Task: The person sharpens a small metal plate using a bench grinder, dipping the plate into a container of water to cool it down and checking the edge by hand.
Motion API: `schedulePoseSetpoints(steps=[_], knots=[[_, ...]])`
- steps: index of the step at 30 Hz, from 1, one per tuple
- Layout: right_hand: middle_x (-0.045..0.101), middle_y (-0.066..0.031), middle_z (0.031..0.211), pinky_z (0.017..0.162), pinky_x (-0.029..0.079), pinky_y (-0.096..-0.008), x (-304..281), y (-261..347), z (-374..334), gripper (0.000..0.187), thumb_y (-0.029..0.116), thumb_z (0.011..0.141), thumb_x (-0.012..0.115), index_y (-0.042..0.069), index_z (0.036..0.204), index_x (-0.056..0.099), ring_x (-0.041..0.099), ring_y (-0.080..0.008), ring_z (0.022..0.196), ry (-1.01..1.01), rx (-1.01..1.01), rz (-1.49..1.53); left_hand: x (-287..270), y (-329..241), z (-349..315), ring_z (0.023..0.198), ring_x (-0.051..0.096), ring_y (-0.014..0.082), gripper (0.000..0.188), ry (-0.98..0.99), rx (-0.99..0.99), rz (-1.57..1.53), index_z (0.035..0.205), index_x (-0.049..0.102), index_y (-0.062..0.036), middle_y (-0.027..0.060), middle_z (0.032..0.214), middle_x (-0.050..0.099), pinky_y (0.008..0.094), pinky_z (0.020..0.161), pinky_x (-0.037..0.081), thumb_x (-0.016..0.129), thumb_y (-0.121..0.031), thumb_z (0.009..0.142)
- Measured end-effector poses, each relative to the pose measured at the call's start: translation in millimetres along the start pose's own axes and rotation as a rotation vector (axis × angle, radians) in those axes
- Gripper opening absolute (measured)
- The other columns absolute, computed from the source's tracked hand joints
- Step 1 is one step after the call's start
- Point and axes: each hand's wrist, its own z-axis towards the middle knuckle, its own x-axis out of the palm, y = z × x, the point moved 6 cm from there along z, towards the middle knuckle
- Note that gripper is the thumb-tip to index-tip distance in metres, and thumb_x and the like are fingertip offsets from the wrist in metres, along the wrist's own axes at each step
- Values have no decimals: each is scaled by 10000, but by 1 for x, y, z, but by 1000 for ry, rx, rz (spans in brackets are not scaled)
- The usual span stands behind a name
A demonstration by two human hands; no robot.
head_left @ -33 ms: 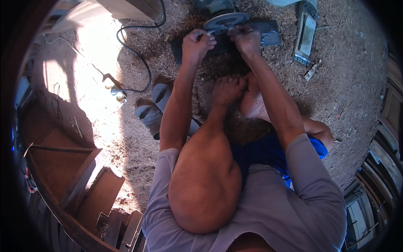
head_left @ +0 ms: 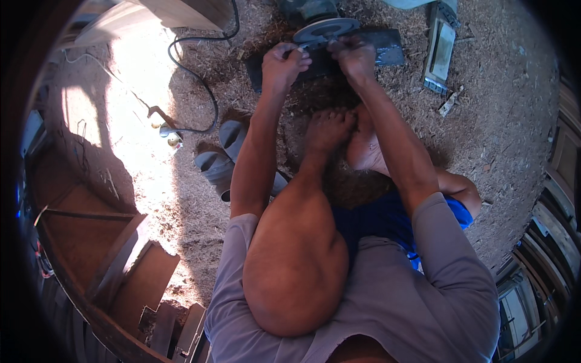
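A grinding machine with a round grey disc stands at the top middle of the view. A dark flat board lies on the ground in front of it. My left hand is at the disc's near left edge, thumb and fingertips pinched. On the other side my right hand is also closed, its fingertips close to the disc's lower right rim. A thin greyish sliver seems to run between the two hands along the disc edge; its kind is too small and dim to tell. Both hands are over the board.
A black cable curls across the ground at left to a plug-like end. Grey slippers lie beside my left arm. A long wood-and-metal tool lies at the upper right. Wood pieces fill the lower left; stacked boards line the right.
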Motion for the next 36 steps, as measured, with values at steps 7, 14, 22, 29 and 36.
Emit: schedulePoseSetpoints(steps=[7, 14, 22, 29, 36], knots=[[706, -115, 749, 609, 512, -279, -2, 6, 0, 214, 114, 751, 748, -36, 890, 684, 657, -149, 628, 32, -98, 80, 3, 1, 3, 771, 690, 205, 167, 23, -10, 6, 968, 589, 67, 158, 877, 674, 275, 673, 573, 595, -87, 905], [690, -105, 718, 562, 495, -258, -6, 17, -6, 168, 61, 778, 730, -57, 871, 655, 636, -126, 600, 23, -13, 119, 8, 4, 6, 752, 689, 205, 175, 35, -3, 5, 983, 590, 72, 155, 869, 673, 279, 663, 575, 589, -87, 909], [682, -100, 713, 551, 489, -257, -9, 20, -7, 148, 36, 788, 715, -66, 858, 633, 631, -125, 605, 27, 28, 157, 13, 3, 6, 753, 687, 202, 172, 35, 1, -16, 990, 589, 72, 151, 866, 669, 272, 658, 575, 589, -79, 908], [688, -105, 726, 565, 493, -260, -5, 16, -7, 132, 35, 765, 728, -44, 831, 646, 631, -126, 612, -2, 73, 170, 10, 3, 5, 765, 688, 205, 149, 21, 23, -12, 979, 586, 64, 155, 877, 670, 270, 658, 576, 580, -71, 914], [706, -109, 753, 653, 508, -292, -2, 0, 2, 216, 162, 720, 772, -3, 839, 699, 664, -170, 686, -34, -11, 38, 5, 1, 4, 780, 694, 217, 141, 15, 32, -16, 965, 582, 66, 163, 886, 671, 278, 664, 582, 576, -65, 915]])
